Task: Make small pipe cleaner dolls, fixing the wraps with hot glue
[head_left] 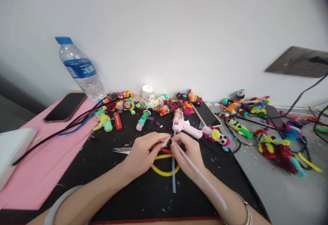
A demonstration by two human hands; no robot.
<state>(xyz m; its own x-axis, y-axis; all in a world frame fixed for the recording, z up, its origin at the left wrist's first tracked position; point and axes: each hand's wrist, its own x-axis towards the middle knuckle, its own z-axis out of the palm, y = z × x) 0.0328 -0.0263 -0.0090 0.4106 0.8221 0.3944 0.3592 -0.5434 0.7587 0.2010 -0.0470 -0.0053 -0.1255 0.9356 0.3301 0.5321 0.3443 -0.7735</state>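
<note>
Mid-scene, our left hand (143,151) and right hand (189,152) pinched a small dark-and-pale piece (169,142) between them, seemingly unfinished: a long lilac stem (205,181) trailed loose toward the near right. Several figures (142,120), apparently complete, lay on the far side.

Water bottle (82,70): on its blue label (80,68) we read the large white characters 冰露, the second curving partly away; the smaller print we cannot make out. Small red item (118,121): we list pale characters, too small to read. White cup (148,93): we record dark and red print, illegible.
</note>
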